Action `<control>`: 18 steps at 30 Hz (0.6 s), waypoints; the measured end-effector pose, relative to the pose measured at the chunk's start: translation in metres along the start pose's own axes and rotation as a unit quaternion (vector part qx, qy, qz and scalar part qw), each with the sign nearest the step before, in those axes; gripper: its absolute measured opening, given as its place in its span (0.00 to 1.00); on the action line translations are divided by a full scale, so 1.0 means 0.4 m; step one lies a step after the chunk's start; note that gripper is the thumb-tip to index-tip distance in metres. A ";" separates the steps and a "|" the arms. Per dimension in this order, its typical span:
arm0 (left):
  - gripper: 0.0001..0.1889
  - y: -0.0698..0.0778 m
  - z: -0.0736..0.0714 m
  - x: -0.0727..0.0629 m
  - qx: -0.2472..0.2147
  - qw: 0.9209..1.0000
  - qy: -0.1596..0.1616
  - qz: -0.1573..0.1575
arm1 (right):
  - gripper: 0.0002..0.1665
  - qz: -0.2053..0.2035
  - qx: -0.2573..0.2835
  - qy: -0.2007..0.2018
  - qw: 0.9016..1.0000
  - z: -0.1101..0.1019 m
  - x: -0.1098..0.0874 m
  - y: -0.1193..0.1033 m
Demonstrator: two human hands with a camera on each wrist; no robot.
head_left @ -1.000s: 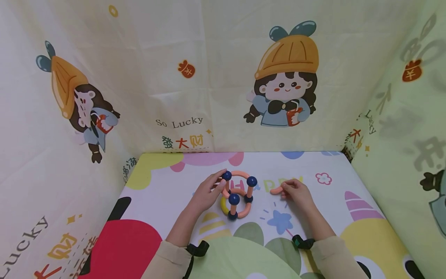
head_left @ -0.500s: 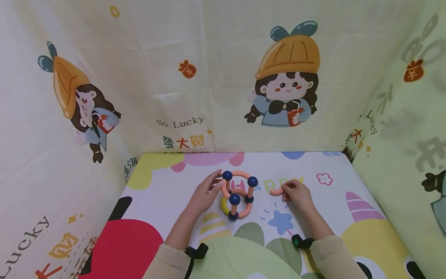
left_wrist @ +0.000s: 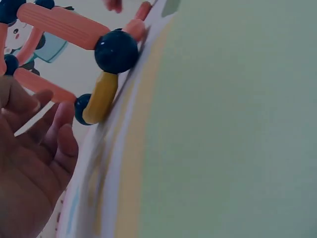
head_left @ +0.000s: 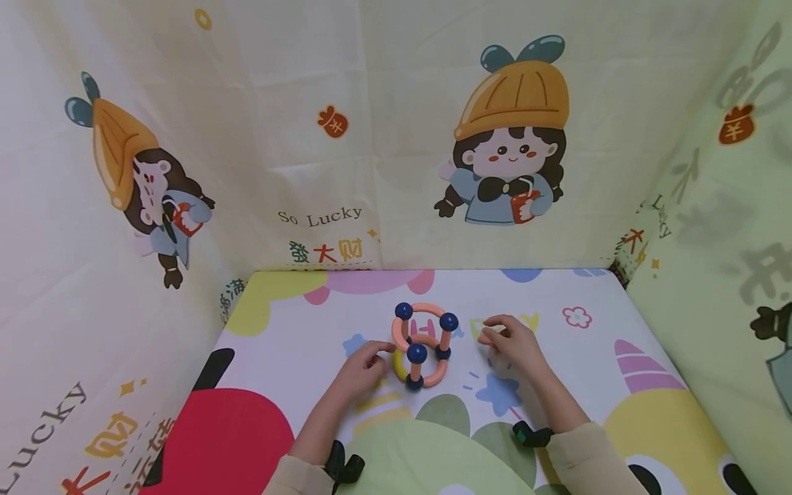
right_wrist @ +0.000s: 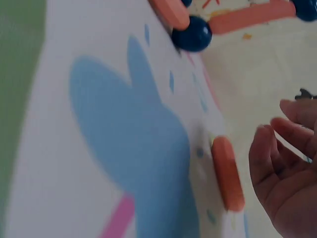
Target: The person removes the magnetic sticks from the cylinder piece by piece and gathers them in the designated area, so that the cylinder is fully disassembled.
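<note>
A toy frame of orange sticks (left_wrist: 64,25) and dark blue balls (head_left: 448,322) stands on the printed table cover. Its lower ring has one curved yellow stick (left_wrist: 101,98) on the left. Beside that lower ring is my left hand (head_left: 360,371), fingers loosely bent and holding nothing, index fingertip right at the frame's left side. To the right of the frame, a loose curved orange stick (right_wrist: 228,173) lies on the cover. My right hand (head_left: 520,346) is just over this stick with thumb and fingers apart; in the right wrist view a gap shows between them and the stick.
The table cover (head_left: 557,385) carries printed cartoon shapes and letters. Cloth walls (head_left: 402,172) with printed figures rise at the back and both sides. A black strap camera (head_left: 531,434) sits on each wrist.
My left hand has come away from the frame's upper left and moved down towards the lower ring. My right hand has let go of the curved orange stick and shifted slightly left over it.
</note>
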State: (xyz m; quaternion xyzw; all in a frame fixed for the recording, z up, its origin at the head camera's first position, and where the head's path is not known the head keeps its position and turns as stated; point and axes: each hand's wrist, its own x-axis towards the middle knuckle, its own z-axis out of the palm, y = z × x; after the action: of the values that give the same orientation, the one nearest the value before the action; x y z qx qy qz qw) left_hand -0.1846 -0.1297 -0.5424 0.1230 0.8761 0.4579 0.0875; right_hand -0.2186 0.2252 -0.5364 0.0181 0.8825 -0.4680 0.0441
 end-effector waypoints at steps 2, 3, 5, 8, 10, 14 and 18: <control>0.19 -0.003 0.007 -0.005 -0.003 0.999 -0.034 0.015 | 0.23 -0.011 0.012 -0.036 0.999 0.016 -0.004 -0.020; 0.20 -0.004 0.011 -0.007 -0.006 0.999 -0.047 0.023 | 0.23 -0.016 0.015 -0.054 0.998 0.024 -0.005 -0.029; 0.22 -0.004 0.018 -0.012 -0.017 0.997 -0.069 0.034 | 0.24 -0.032 0.012 -0.087 0.996 0.043 -0.007 -0.045; 0.22 -0.007 0.030 -0.018 -0.024 0.995 -0.083 0.044 | 0.24 -0.046 0.006 -0.126 0.991 0.069 -0.009 -0.061; 0.19 -0.007 0.038 -0.021 -0.029 0.995 -0.089 0.047 | 0.23 -0.051 0.009 -0.144 0.988 0.085 -0.009 -0.066; 0.12 -0.009 0.058 -0.021 -0.022 0.995 -0.089 0.046 | 0.22 -0.060 0.015 -0.168 0.984 0.110 -0.004 -0.061; 0.18 -0.006 0.074 -0.016 0.014 0.996 -0.078 0.037 | 0.20 -0.085 0.005 -0.177 0.980 0.128 0.005 -0.054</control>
State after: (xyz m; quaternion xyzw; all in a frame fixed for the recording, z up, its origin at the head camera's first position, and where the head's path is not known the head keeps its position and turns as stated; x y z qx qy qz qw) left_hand -0.1712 -0.1099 -0.5610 0.1920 0.8678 0.4374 0.1372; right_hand -0.2190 0.1705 -0.5473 -0.1401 0.8565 -0.4704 0.1598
